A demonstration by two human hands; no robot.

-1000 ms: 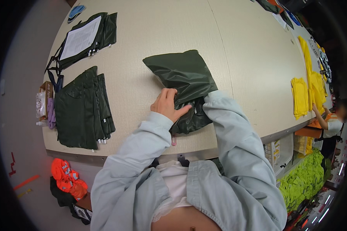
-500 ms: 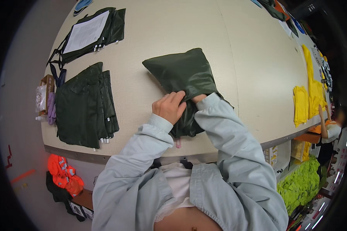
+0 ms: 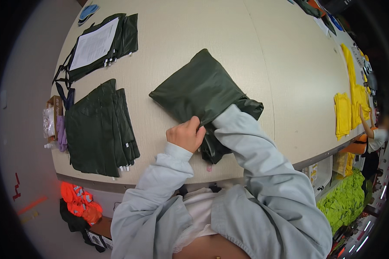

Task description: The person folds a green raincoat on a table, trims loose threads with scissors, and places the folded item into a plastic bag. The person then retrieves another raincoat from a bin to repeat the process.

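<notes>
A dark green, slightly shiny fabric pouch (image 3: 194, 88) lies tilted on the table in front of me, puffed up, with bunched loose material at its near right side. My left hand (image 3: 185, 134) grips its near edge, fingers closed on the fabric. The right sleeve (image 3: 242, 129) goes in under the pouch's opening, and my right hand is hidden inside, so its fingers do not show. Left of the pouch lies a stack of flat dark green pieces (image 3: 93, 131) with small white tags along the near edge.
Farther left is another dark green stack (image 3: 127, 34) topped by a printed sheet (image 3: 94, 43). A blue face mask (image 3: 87, 13) lies at the far left corner. Folded yellow pieces (image 3: 342, 114) sit at the right, near a co-worker (image 3: 376, 136). Orange garments (image 3: 80, 203) hang below the left edge.
My right hand has pushed deeper into the pouch, its wrist now covered. The pouch has turned, with its far corner shifting left. My left hand still holds the edge.
</notes>
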